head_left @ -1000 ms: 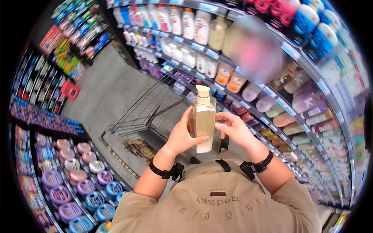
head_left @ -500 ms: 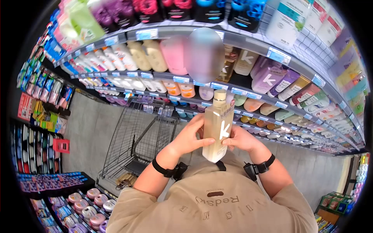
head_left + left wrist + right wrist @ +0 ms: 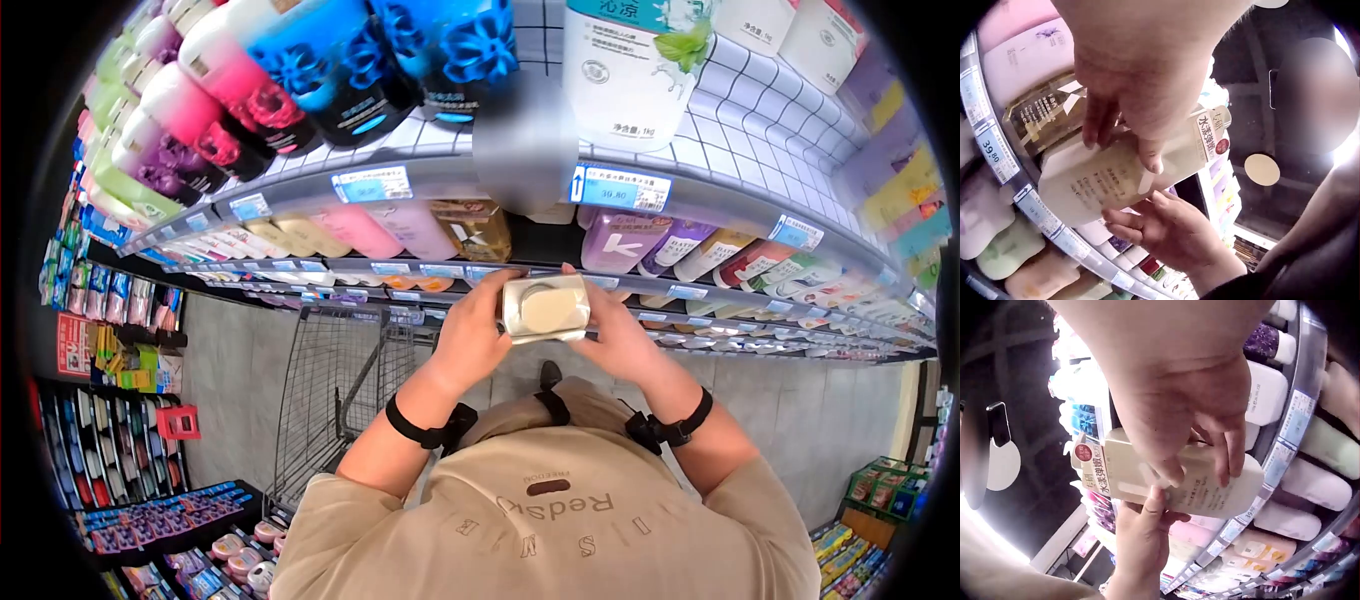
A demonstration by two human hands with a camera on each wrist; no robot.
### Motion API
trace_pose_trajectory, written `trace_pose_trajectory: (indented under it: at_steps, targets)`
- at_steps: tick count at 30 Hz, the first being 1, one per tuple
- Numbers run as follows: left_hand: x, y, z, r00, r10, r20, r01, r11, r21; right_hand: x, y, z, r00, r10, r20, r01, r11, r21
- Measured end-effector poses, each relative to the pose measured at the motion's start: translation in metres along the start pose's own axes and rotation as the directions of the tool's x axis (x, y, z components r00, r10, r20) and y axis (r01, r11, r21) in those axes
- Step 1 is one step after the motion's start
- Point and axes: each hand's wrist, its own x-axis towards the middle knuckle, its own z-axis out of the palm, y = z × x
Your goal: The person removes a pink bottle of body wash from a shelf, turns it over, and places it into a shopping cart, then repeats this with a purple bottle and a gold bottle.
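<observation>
Both hands hold one pale gold toiletry bottle (image 3: 545,310) in front of the shelf, its flat base facing up toward the head camera. The left hand (image 3: 472,335) grips its left side, with the thumb on the face carrying a white letter and small print in the left wrist view. From the other side the right hand (image 3: 612,335) grips it, thumb on the front. In the right wrist view the bottle (image 3: 1216,494) lies across the picture, with a red round sticker and a printed label near its neck end. The cap is hidden in the head view.
A shelf edge (image 3: 470,185) with price tags runs just beyond the hands. A brown bottle marked K (image 3: 470,230) and a purple one (image 3: 625,240) stand below it. Blue flower-printed bottles (image 3: 330,75) fill the shelf above. A wire shopping cart (image 3: 325,385) is at the left.
The bottle has tipped from upright, turning its base toward the head camera and its cap away. The view has swung right and closer to the shelf. The right hand now grips the bottle's side.
</observation>
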Motion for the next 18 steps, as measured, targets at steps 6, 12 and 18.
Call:
trace_pose_trajectory:
  at_steps: [6,12,18]
  targets:
    - [0.031,-0.018,0.014,0.967,0.229,-0.111,-0.23,0.973,0.004,0.001,-0.006,-0.035,0.964,0.09,0.248,-0.097,0.995,0.014]
    - [0.046,-0.017,0.013,0.985,0.137,-0.101,-0.146,0.986,-0.079,0.013,-0.015,-0.055,0.938,0.077,0.339,-0.113,0.99,0.087]
    - [0.052,-0.035,0.016,0.999,0.054,0.002,-0.054,0.995,0.088,0.021,0.003,-0.056,0.92,0.033,0.391,-0.105,0.981,0.164]
